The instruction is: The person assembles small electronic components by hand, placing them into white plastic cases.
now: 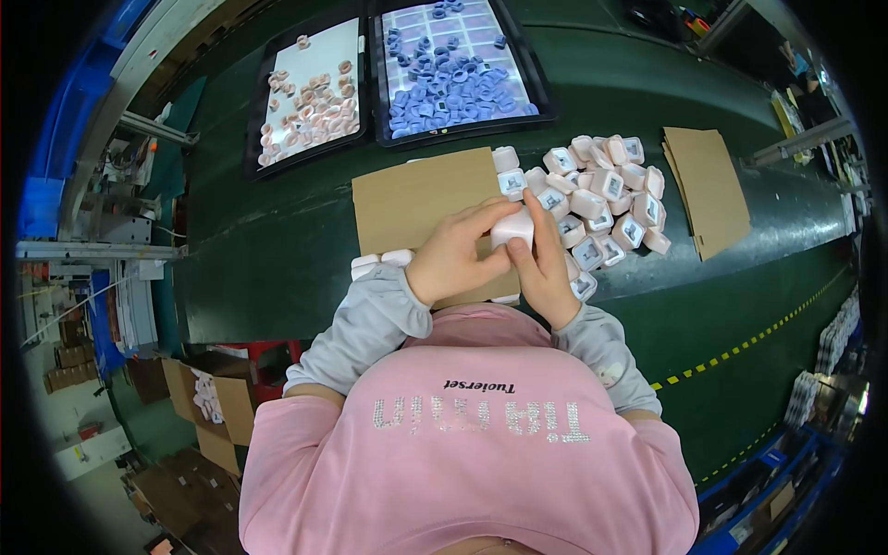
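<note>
Both my hands are together near the table's front edge, closed around a small pale pink rounded case point(514, 228). My left hand point(460, 252) grips it from the left side, with the thumb below and fingers over the top. My right hand point(548, 273) holds its right side, the thumb pressed on its lower front. Beneath and left of the hands lies a brown cardboard sheet point(416, 196); more pale cases point(396, 257) show at its edges. Right beside my right hand is a loose heap of similar cases point(609, 185), many with a grey printed square on one face.
At the back of the green table point(264, 240) stand a black-rimmed tray point(324, 54) of peach-coloured small parts and another tray point(467, 130) of blue-violet ones. Flat cardboard pieces point(710, 191) lie right of the heap. An open carton point(236, 407) stands at lower left.
</note>
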`<state>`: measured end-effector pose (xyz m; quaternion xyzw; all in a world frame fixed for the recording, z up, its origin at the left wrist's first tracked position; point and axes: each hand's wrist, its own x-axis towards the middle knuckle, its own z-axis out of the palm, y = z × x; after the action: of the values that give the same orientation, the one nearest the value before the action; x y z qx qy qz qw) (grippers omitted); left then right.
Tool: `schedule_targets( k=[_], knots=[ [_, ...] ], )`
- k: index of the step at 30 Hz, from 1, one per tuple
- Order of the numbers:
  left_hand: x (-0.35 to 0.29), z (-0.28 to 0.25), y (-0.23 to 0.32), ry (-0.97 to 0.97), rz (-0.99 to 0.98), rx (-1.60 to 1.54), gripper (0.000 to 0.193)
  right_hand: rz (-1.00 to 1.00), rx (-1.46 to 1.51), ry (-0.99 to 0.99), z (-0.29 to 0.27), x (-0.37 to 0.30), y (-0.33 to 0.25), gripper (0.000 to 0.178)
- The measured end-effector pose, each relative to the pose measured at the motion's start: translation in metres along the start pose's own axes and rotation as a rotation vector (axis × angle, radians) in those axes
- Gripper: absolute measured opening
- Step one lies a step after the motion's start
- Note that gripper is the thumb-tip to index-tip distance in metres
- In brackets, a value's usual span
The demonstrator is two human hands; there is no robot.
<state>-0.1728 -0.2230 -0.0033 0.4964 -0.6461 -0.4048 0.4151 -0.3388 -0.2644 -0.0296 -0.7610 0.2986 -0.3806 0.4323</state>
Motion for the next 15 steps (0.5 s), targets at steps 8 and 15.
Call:
schedule_targets(
  k=[8, 15],
  knots=[
    [0.001, -0.003, -0.021, 0.019, -0.158, -0.324, 0.052, 0.434, 0.614, 0.042, -0.013, -0.007, 0.008, 0.055],
    [0.008, -0.003, 0.012, -0.039, 0.257, 0.583, 0.031, 0.683, 1.349, 0.109, -0.010, -0.007, 0.018, 0.048]
  ],
)
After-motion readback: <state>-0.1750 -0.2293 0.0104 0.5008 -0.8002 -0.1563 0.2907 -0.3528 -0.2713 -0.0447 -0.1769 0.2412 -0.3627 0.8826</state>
